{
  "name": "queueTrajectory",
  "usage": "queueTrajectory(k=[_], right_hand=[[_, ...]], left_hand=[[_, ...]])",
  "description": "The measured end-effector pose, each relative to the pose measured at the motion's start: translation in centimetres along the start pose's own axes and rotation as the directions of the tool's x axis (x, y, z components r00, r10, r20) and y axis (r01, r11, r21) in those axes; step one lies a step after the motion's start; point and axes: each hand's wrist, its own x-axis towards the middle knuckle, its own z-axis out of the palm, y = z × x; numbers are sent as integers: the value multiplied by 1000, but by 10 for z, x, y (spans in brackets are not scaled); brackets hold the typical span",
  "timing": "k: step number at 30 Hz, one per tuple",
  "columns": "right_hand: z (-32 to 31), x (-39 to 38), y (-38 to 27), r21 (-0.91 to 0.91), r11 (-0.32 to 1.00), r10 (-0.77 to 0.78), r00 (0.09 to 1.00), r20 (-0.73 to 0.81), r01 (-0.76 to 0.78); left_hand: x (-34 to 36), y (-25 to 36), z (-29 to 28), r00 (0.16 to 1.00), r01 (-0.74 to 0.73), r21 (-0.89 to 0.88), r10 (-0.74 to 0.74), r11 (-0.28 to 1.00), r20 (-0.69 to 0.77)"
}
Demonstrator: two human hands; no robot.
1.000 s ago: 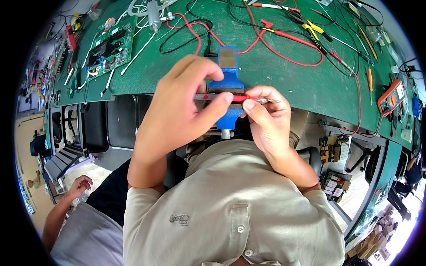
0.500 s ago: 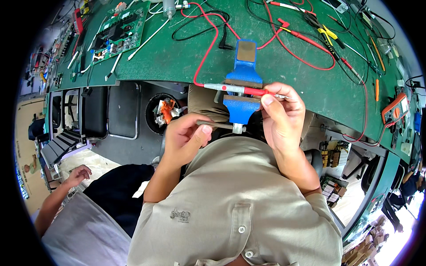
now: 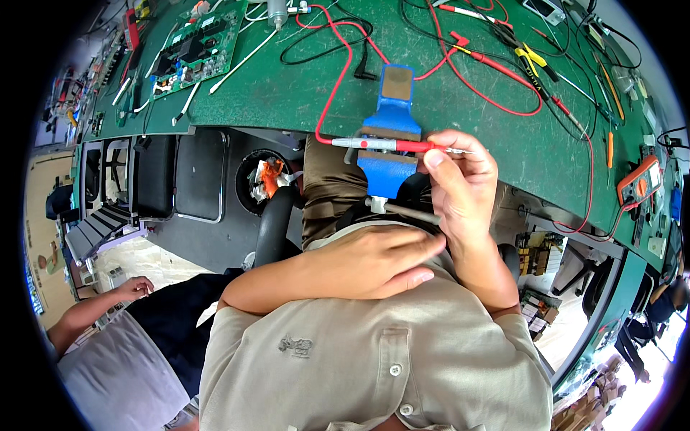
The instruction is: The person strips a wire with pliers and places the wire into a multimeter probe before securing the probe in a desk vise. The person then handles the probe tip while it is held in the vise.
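A blue bench vise (image 3: pixel 389 177) is fixed at the near edge of the green bench. A grey and red test probe (image 3: pixel 352 143) lies crosswise between its jaws, its red lead running off on the left. My right hand (image 3: pixel 466 183) is closed, pinching the probe's red end by the metal tip. My left hand (image 3: pixel 381 262) is below the vise, in front of my body, its fingers stretched to the right. Their tips are just below the end of the vise's bar handle (image 3: pixel 413 211), which points right; whether they touch it I cannot tell.
A green circuit board (image 3: pixel 194 54) lies at the back left. Yellow-handled pliers (image 3: pixel 532 61), red leads and an orange multimeter (image 3: pixel 640 181) are on the right. Under the bench stands a black waste bin (image 3: pixel 248 197). Another person's hand (image 3: pixel 135 288) is at lower left.
The vise handle has swung from pointing left to pointing right. My left hand has let go of its left end and moved right across my body. My right hand stays on the probe.
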Motion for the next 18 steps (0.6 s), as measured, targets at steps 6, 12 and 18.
queueTrajectory(k=[6,12,18], right_hand=[[-2,-3,-1,-23,1000,7,1000,-27,-8],[-4,1,1,-4,998,-65,998,-7,65],[-2,-2,-1,-37,999,-37,997,-66,35]], left_hand=[[-17,-20,15,831,511,-716,-485,475,271],[2,-32,31,849,363,-889,-492,280,192],[3,-35,37,880,217,-924,-472,314,47]])
